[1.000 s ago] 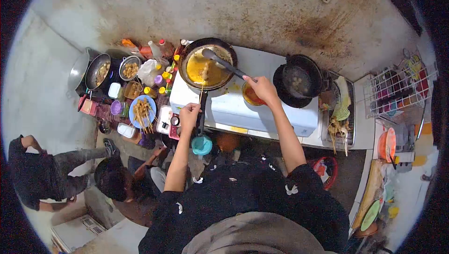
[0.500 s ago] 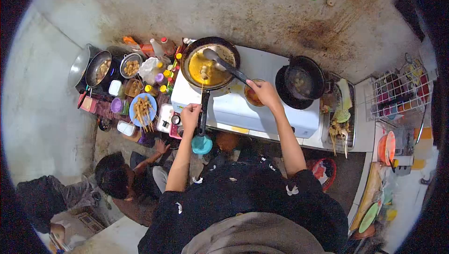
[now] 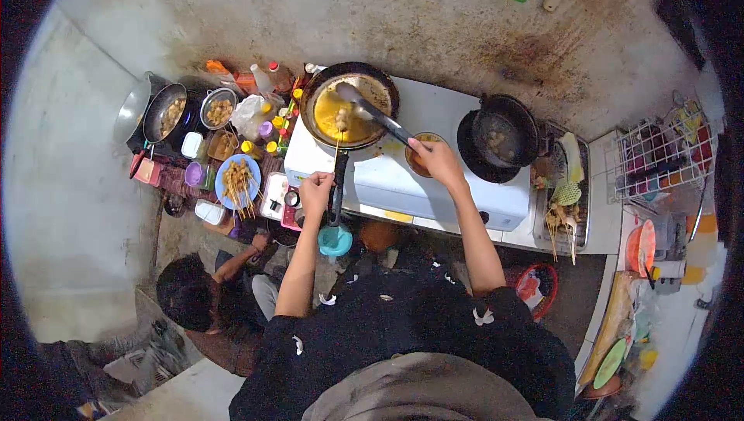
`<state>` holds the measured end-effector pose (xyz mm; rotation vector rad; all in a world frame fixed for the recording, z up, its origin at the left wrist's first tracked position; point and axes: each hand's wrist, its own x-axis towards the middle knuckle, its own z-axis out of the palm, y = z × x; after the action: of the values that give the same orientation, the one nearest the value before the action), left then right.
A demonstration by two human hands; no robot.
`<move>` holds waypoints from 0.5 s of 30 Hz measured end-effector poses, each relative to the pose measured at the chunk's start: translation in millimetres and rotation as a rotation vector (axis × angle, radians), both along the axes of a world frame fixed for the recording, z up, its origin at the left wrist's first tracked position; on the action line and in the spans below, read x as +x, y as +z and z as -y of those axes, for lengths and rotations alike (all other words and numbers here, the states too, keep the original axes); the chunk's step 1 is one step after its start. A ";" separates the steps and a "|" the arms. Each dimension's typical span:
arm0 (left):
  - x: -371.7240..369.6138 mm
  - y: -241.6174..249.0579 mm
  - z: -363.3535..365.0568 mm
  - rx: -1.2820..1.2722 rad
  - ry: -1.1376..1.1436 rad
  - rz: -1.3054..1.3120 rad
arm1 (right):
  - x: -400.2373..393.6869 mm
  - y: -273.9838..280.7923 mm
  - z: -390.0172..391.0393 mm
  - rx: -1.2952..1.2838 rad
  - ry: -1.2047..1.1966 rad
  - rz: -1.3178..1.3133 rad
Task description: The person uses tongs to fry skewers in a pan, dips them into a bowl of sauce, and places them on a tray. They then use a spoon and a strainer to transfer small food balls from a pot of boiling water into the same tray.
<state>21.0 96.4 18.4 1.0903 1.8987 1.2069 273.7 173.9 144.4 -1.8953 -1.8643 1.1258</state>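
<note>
A frying pan (image 3: 394,103) with yellow liquid in it sits at the left of the white stove. My left hand (image 3: 316,193), closed in a pinch, grips the stick end of a skewer (image 3: 339,145) beside the pan's handle. Pieces of food on the skewer's far end lie in the yellow liquid. From the right, my right hand (image 3: 436,159) is wrapped round the dark handle of a ladle (image 3: 381,119). The ladle's rounded head is over the pan, close to the skewered food. Below that hand a bowl (image 3: 409,159) of orange-brown content is partly covered.
A black wok (image 3: 535,132) occupies the stove's right side. Left of the stove are a blue plate (image 3: 222,185) of skewers, jars and a small pan (image 3: 180,95). A turquoise dipper (image 3: 335,241) is under the pan's handle. A person (image 3: 186,293) crouches at the lower left.
The skewered food and the ladle head have shifted slightly within the pan. The crouching person's arm has drawn back a little, and another person at the far lower left has moved lower.
</note>
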 end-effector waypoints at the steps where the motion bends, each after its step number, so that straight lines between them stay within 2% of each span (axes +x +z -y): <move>1: -0.3 -0.2 0.4 0.000 0.001 0.000 | -0.1 -2.6 0.0 0.000 0.001 0.000; 3: 0.4 1.6 -0.1 -0.019 -0.006 -0.003 | 0.6 -9.1 -0.4 0.132 0.042 0.064; 7: 1.5 4.0 0.3 -0.011 0.006 -0.042 | 2.4 -7.6 -5.5 -0.012 0.085 -0.017; 9: 0.8 3.5 0.8 -0.015 0.006 -0.033 | 2.7 -4.1 -5.6 0.059 0.011 -0.031; 13: 0.6 2.5 0.5 -0.001 0.002 -0.059 | 2.5 -10.8 -3.2 0.161 0.061 0.068; 15: -0.5 -0.2 -0.1 -0.030 -0.001 -0.071 | 2.9 -8.1 -5.0 -0.011 0.034 -0.015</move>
<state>20.6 96.5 18.2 1.1315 1.9625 1.1495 276.6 178.9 136.4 -1.8623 -1.8933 1.1606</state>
